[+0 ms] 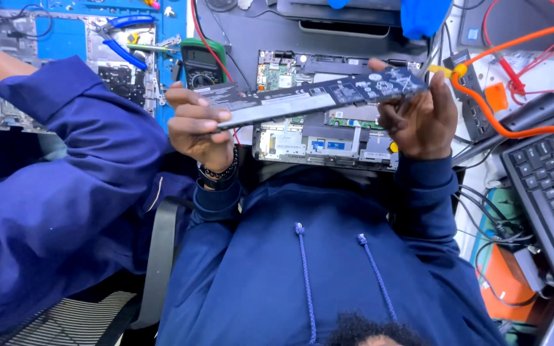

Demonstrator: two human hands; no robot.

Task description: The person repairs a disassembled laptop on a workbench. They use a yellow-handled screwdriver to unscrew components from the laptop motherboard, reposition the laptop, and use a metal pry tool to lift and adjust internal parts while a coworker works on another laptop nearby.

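Item: long, flat black laptop battery pack, held in the air between both hands and tilted, its right end higher than its left.

Left hand: grip clamped on the pack's left end, fingers curled over the top face. A beaded bracelet sat at the wrist.

Right hand: grip clamped on the pack's right end, thumb on the upper edge, palm beneath.

Below and beyond the pack, between the two grips: an opened laptop chassis with bare circuit boards, lying on the desk. The pack crossed in front of it and hid its middle band.

Beyond the left grip: a green-cased multimeter with a red lead; further left, blue-handled pliers on a blue mat beside another stripped laptop panel.

Right of the right grip: an orange cable just beside the pack's end, and further out a black keyboard over a tangle of black wires.

Left of the left grip: another person's blue sleeve, close to the wrist; whether it touched could not be told.

Nearest the camera: the person's own blue hooded top with two drawstrings.
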